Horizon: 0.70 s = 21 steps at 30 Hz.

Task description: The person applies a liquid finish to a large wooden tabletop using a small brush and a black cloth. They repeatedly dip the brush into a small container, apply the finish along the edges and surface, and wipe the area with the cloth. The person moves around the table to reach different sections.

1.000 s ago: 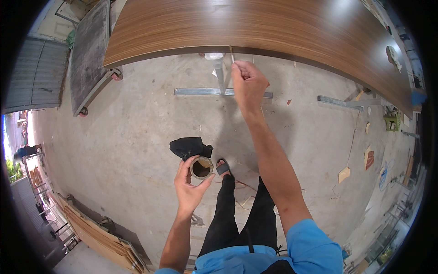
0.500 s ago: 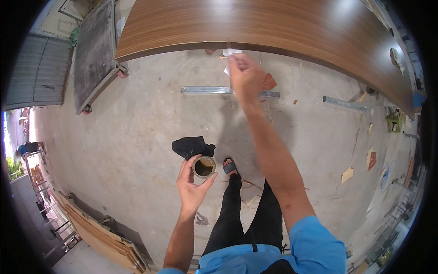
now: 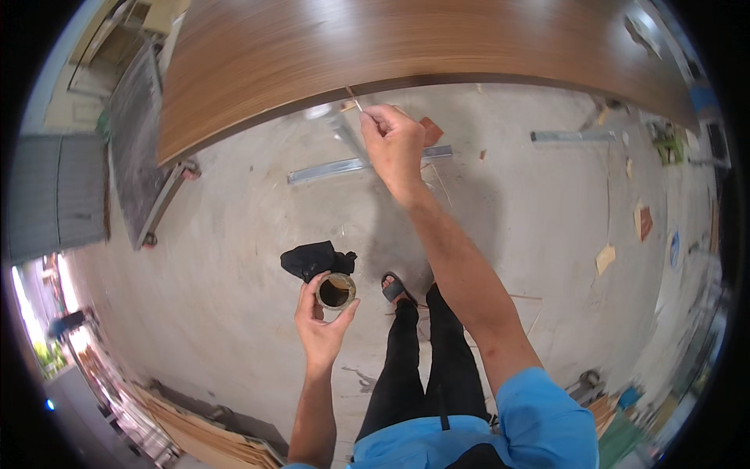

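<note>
Glue-work on the panel edge, it seems: the right hand pinches a thin stick against the wooden board, while the left hand cups an open small tin. Likely next: a steady re-dip.

Floor: we see bare concrete.
On it: black cloth, metal strip, wood scraps.

A small round tin, open and dark inside, sits upright; a thin stick tilts against the brown board's edge.
</note>
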Motion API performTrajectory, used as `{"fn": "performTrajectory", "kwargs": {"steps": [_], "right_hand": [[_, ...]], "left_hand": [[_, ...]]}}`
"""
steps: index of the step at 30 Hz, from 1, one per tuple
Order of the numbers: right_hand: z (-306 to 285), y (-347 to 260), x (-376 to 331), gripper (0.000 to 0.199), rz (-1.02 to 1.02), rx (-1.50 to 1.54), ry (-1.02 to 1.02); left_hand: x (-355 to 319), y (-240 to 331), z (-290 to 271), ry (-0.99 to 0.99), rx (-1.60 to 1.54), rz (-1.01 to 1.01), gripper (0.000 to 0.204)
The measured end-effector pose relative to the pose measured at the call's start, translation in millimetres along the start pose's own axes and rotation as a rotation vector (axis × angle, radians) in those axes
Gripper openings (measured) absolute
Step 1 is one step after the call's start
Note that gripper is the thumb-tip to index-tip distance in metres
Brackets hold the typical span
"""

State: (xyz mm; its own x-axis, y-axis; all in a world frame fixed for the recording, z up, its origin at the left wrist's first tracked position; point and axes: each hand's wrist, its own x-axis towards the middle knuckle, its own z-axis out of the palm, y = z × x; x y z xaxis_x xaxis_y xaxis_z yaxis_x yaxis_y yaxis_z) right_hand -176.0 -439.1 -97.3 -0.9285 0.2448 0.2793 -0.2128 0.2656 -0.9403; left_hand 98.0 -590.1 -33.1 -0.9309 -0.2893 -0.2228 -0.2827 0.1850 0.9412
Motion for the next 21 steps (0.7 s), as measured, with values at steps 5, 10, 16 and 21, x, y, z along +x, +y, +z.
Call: {"fn": "performTrajectory", "kwargs": {"steps": [5, 10, 16, 21], "right_hand": [[-146, 51, 44, 0.017, 0.080, -0.137, 0.369], [-312, 73, 105, 0.019, 0.006, -0.425, 0.575], [-313, 78, 121, 0.014, -0.117, -0.454, 0.374], [-310, 96, 118, 0.015, -0.146, -0.387, 0.373]], "left_hand": [[8, 15, 27, -0.069, -0.016, 0.008, 0.065], [7, 29, 50, -0.110, -0.001, 0.047, 0.066], [10, 54, 86, -0.196, 0.039, 0.066, 0.067], [14, 70, 120, -0.247, 0.060, 0.093, 0.067]]}}
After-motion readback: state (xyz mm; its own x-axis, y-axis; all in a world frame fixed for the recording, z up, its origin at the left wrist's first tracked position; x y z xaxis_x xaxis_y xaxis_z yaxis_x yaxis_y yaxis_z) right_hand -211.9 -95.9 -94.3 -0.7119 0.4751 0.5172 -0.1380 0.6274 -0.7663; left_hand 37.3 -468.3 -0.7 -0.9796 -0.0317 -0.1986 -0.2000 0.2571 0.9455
